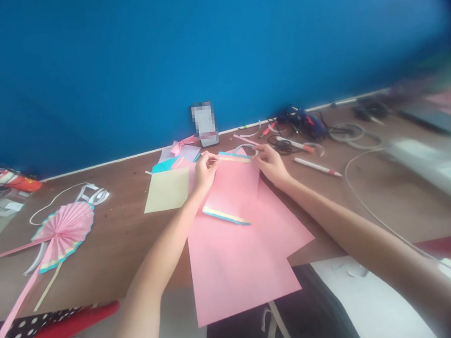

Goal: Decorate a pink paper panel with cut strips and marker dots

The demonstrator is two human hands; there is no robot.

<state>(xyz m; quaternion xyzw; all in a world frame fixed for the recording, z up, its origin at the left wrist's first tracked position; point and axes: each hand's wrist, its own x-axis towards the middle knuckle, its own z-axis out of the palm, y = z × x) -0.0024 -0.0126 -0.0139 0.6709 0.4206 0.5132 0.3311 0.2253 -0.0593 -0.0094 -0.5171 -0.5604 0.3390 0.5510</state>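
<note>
My left hand (205,172) and my right hand (271,165) pinch the two ends of a narrow paper strip (234,157) with pale yellow and blue bands. Both hands are above a stack of large pink paper sheets (237,262). A similar striped strip (225,216) lies on the pink paper below my hands. Just left of my left hand is a pale yellow card (167,190), with a turquoise paper piece (164,166) behind it.
A pink paper fan (63,234) on sticks lies on the brown table (128,235) at left. A blue glue gun (300,123), its cables, and a marker (317,167) lie at right. A blurred white power strip (435,171) sits farther right. A blue wall (199,45) rises behind.
</note>
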